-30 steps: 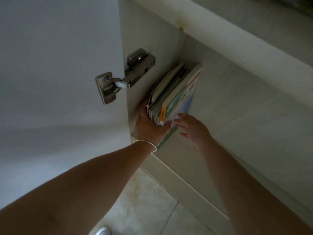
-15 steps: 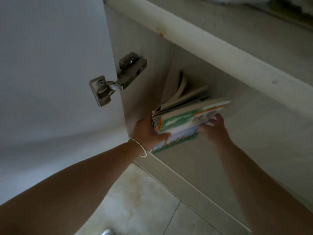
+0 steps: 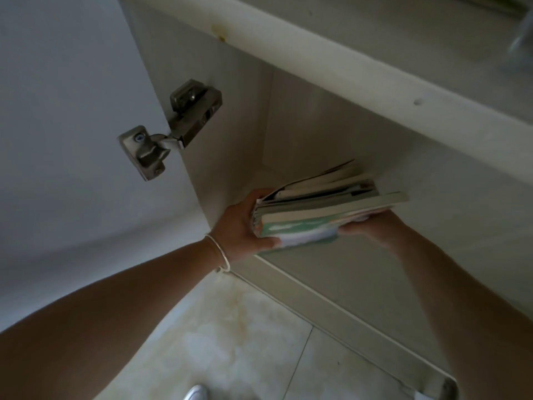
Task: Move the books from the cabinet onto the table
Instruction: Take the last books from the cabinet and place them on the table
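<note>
Pale cabinet [image 3: 331,145] interior, door [image 3: 72,111] swung open, left hand [image 3: 240,229] and right hand [image 3: 372,226] gripping stack of books [image 3: 320,215] at shelf's front edge, tiled floor [image 3: 245,336] below

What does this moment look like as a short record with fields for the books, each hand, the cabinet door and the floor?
books: stack of books, lying flat, held at the cabinet opening
left hand: left hand grips the spine end, thumb underneath
right hand: right hand supports the other end from below
bracelet: thin bracelet on left wrist
door: cabinet door open, metal hinge exposed
floor: pale tiled floor
</note>
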